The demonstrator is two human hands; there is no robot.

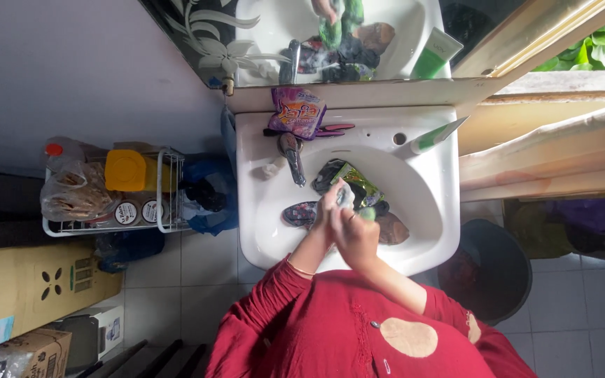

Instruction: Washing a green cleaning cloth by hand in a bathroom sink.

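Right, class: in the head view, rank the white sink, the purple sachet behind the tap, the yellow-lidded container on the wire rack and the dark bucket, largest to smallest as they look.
1. White sink
2. Dark bucket
3 and 4. Purple sachet and yellow-lidded container: too alike to rank.

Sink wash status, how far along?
Done: nothing visibly set aside clean. In hand: both hands, left hand and right hand, work a small item over the sink, with something green at the right fingers. Left: several dark and patterned pieces lie in the basin. Whether the tap runs can't be told.
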